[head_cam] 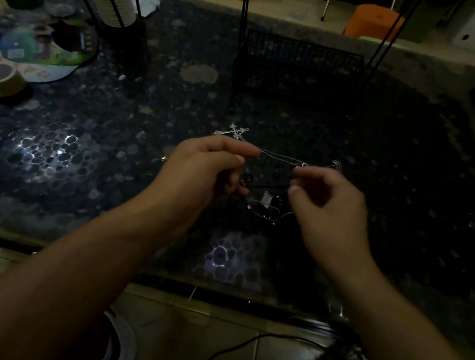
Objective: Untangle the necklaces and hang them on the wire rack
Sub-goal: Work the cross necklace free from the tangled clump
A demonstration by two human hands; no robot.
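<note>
Pinching a thin silver chain (281, 157) taut between your left hand (207, 165) and right hand (324, 201), fingers clamped on each end, you held it just above the dark tabletop (103, 175). A cross pendant (236, 132) and the remaining tangled necklaces (263, 206) lay beneath. Nothing appeared to hang on the wire rack (297, 66) behind; untangling seemed barely begun.

One head-worn wide-angle view looks forward and down from just above the near edge of the table (389, 175), close over both forearms, with floor below and the rack (298, 63) beyond.
</note>
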